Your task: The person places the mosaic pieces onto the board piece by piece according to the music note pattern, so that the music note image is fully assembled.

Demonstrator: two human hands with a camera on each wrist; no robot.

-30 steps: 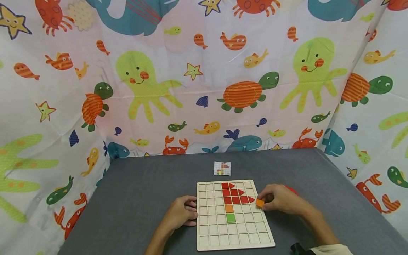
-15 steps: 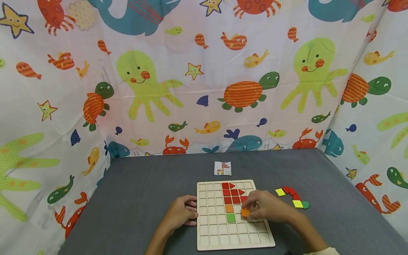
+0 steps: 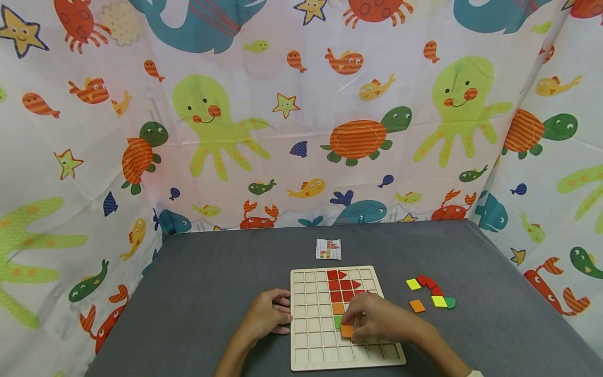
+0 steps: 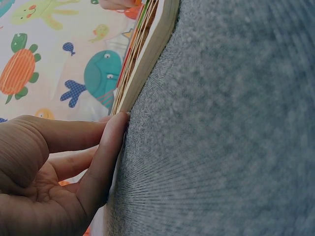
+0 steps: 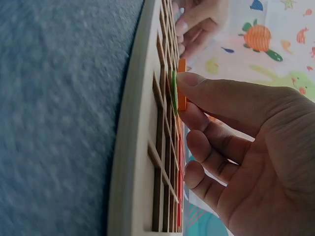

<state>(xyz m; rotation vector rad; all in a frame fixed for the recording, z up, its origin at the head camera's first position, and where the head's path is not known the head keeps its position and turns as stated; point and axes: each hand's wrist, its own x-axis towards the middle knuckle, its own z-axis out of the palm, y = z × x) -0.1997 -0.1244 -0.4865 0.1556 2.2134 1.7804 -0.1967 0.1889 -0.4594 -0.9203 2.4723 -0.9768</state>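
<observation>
A wooden grid board [image 3: 314, 356] lies on the grey table. My left hand [image 3: 266, 314] holds its left edge, thumb and fingers meeting there in the left wrist view. Between thumb and fingers, my right hand [image 3: 379, 318] pinches an orange square tile [image 3: 346, 331], just below and right of the green square tile [image 3: 337, 322]. The right wrist view shows the orange tile [image 5: 182, 88] on edge to the camera, slightly above the grid. Red squares and triangles [image 3: 335, 285] fill cells in the upper rows, with another orange square [image 3: 338, 308] beneath them. My right hand partly covers the lowest red row.
Right of the board lie loose tiles: an orange square [image 3: 417, 306], yellow pieces [image 3: 439, 301], red pieces [image 3: 431, 283] and a green rounded piece [image 3: 450, 302]. A small printed pattern card [image 3: 328, 249] lies behind the board. Cloth with sea animals [image 3: 292, 157] hangs around the table.
My right hand has carried the orange square from the board's right edge leftward and nearer, beside the green tile. The loose tiles at right have come into view. My left hand stays put.
</observation>
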